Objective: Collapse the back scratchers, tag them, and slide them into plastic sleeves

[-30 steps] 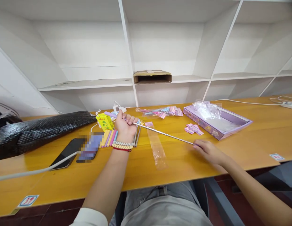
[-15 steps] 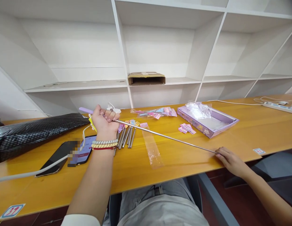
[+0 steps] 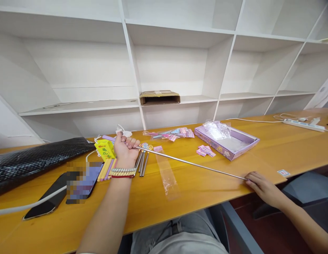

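Stretched farther, rod (image 3: 190,163): left hand (image 3: 125,148) fisted on handle, right hand (image 3: 263,187) pinching tip (purple box (image 3: 242,148) holds plastic).

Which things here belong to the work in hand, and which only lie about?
In hand: left hand, right hand, extended metal rod, collapsed rods.

Lying about: phones, yellow carton, purple box, cardboard box.

Bright, even indoor light, soft shadows, sharp focus, wide-angle bending toward the edges.
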The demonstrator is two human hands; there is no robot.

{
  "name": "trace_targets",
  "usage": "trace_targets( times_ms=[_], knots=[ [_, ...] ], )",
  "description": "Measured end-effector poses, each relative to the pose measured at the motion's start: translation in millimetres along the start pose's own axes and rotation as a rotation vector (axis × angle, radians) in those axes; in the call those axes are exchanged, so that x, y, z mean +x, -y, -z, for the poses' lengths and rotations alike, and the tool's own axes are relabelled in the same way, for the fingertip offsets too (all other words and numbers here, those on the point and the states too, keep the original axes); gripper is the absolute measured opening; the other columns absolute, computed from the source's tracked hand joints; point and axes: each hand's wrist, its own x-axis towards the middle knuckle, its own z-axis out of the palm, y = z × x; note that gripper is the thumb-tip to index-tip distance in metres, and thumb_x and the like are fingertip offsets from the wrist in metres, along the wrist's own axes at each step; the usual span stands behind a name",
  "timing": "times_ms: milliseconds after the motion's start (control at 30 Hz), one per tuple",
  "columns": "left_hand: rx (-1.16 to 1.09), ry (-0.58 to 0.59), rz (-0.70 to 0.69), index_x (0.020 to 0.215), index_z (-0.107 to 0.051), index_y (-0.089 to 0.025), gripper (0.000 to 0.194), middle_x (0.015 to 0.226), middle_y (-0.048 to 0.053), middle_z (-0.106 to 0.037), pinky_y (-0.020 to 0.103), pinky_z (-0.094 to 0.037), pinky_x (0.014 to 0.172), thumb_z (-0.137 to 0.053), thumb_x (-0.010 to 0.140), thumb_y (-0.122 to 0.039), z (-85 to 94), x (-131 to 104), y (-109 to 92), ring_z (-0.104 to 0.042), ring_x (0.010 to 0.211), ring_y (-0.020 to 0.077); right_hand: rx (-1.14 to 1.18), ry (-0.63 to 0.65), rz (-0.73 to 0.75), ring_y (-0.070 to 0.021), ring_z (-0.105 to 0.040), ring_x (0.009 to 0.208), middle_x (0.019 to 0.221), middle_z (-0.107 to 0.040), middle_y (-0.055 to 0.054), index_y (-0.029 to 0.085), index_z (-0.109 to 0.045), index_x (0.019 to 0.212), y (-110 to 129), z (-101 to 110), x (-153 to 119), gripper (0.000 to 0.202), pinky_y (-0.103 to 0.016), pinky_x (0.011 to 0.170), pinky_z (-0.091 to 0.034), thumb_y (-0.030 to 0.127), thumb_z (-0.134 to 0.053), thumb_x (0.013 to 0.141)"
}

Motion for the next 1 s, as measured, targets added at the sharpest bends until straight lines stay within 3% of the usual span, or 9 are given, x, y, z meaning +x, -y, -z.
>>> trace_targets(
  times_ms=[233, 400, 500, 600, 733, 833, 933, 1000],
  knots=[
    [-0.034, 0.047, 0.041, 0.055, -0.029, -0.019, 0.037, 0.038, -0.008, -0.023, 0.02, -0.025, 0.037, -0.042, 0.082, -0.041, 5.9, 5.9, -2.3, -0.023, 0.031, 0.0049, 0.091, 0.057, -0.053, -0.0215, -0.054, 0.08, 0.083, -0.057, -0.008, 0.022, -0.057, 0.076, 33.0, 13.9, -12.1, 0.026, -0.036, 0.075, -0.045, 0.039, -0.039, 0.086],
    [-0.103, 0.166, 0.032, 0.061, -0.039, -0.018, 0.03, 0.045, -0.004, -0.034, 0.023, -0.036, 0.045, -0.03, 0.083, -0.037, 14.8, 15.0, -13.8, -0.037, 0.04, 0.0077, 0.261, 0.218, -0.181, -0.0192, -0.054, 0.069, 0.073, -0.057, -0.004, 0.023, -0.054, 0.072, 62.6, 20.7, -14.7, 0.029, -0.032, 0.067, -0.046, 0.042, -0.038, 0.086],
    [-0.044, 0.156, 0.002, 0.063, -0.043, -0.018, 0.026, 0.051, -0.002, -0.043, 0.025, -0.042, 0.05, -0.035, 0.083, -0.032, 16.5, 17.4, -16.8, -0.045, 0.046, 0.0095, 0.251, 0.253, -0.21, -0.0188, -0.054, 0.065, 0.068, -0.057, -0.003, 0.023, -0.054, 0.071, 62.9, 25.1, -12.9, 0.029, -0.031, 0.063, -0.045, 0.043, -0.038, 0.086],
    [0.123, 0.118, -0.032, 0.067, -0.051, -0.016, 0.014, 0.062, 0.0, -0.054, 0.024, -0.045, 0.051, -0.047, 0.079, -0.022, 17.2, 16.2, -17.8, -0.054, 0.054, 0.0104, 0.116, 0.043, -0.163, -0.0205, -0.057, 0.073, 0.078, -0.06, -0.006, 0.026, -0.057, 0.079, 42.6, 36.9, -7.8, 0.023, -0.033, 0.068, -0.045, 0.042, -0.042, 0.084],
    [0.314, 0.168, 0.134, 0.074, -0.057, -0.012, 0.003, 0.065, 0.002, -0.06, 0.02, -0.045, 0.045, -0.059, 0.073, -0.015, 20.3, 12.4, -14.6, -0.056, 0.052, 0.0102, -0.238, -0.525, -0.067, -0.0243, -0.056, 0.086, 0.089, -0.061, -0.01, 0.027, -0.059, 0.083, 2.6, 64.2, 8.4, 0.018, -0.038, 0.082, -0.041, 0.041, -0.049, 0.08],
    [0.33, 0.161, 0.15, 0.075, -0.057, -0.012, 0.006, 0.062, 0.002, -0.061, 0.02, -0.048, 0.048, -0.061, 0.072, -0.01, 23.8, 13.2, -6.7, -0.059, 0.052, 0.0107, -0.398, -0.792, -0.114, -0.0241, -0.054, 0.096, 0.095, -0.059, -0.012, 0.023, -0.06, 0.085, -16.5, 78.7, 29.3, 0.02, -0.04, 0.091, -0.037, 0.039, -0.048, 0.081],
    [0.299, 0.083, 0.053, 0.074, -0.055, -0.013, 0.009, 0.059, -0.001, -0.06, 0.019, -0.05, 0.05, -0.059, 0.071, -0.006, 29.0, 19.0, 1.6, -0.06, 0.05, 0.0098, -0.363, -0.949, -0.163, -0.0238, -0.046, 0.11, 0.115, -0.048, -0.016, 0.018, -0.06, 0.088, -24.1, 79.8, 54.2, 0.024, -0.037, 0.092, -0.037, 0.038, -0.052, 0.078],
    [0.287, 0.061, -0.001, 0.074, -0.053, -0.014, 0.01, 0.06, -0.001, -0.061, 0.019, -0.05, 0.05, -0.059, 0.071, -0.006, 34.3, 24.0, 5.1, -0.059, 0.05, 0.0093, -0.193, -0.945, -0.182, -0.0232, -0.045, 0.111, 0.125, -0.038, -0.018, 0.016, -0.059, 0.089, -27.0, 74.8, 72.1, 0.028, -0.034, 0.083, -0.043, 0.04, -0.057, 0.074]
  ],
)
